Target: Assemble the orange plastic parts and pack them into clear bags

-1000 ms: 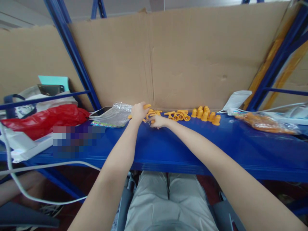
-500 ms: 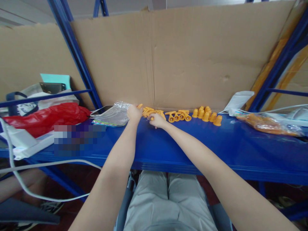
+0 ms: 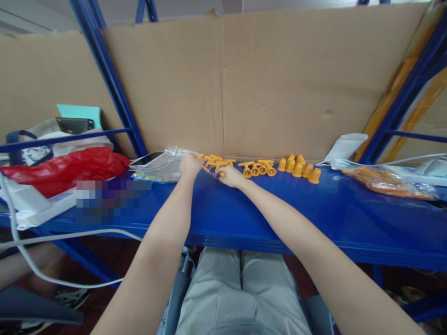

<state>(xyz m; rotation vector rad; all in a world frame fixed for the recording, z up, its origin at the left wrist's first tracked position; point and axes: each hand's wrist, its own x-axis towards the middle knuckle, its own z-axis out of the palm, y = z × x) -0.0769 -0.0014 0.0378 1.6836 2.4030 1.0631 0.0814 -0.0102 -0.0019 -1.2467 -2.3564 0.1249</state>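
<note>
My left hand [image 3: 191,165] is closed on a small orange plastic piece [image 3: 200,156] near the back of the blue table. Just to its right, my right hand [image 3: 231,177] pinches another orange plastic piece [image 3: 222,174]. A thin metal chain [image 3: 211,172] shows between the two hands. Behind them lies a pile of orange T-shaped parts [image 3: 218,161], partly hidden by the fingers. Right of my right hand, several orange parts with a handle and a round cup end [image 3: 255,171] lie in a row. Further right, several orange bell-shaped cups [image 3: 297,169] stand mouth down.
A clear plastic bag [image 3: 162,166] lies left of my hands, beside a red bag [image 3: 73,167]. At right are a bag of orange parts [image 3: 384,182] and a white pouch [image 3: 344,146]. Cardboard [image 3: 279,83] walls the back of the blue table [image 3: 279,228]. A white cable [image 3: 70,238] hangs at left.
Both hands have moved slightly apart, the left one to the left and the right one a little right. More chain shows between them, and more of the pile is visible.
</note>
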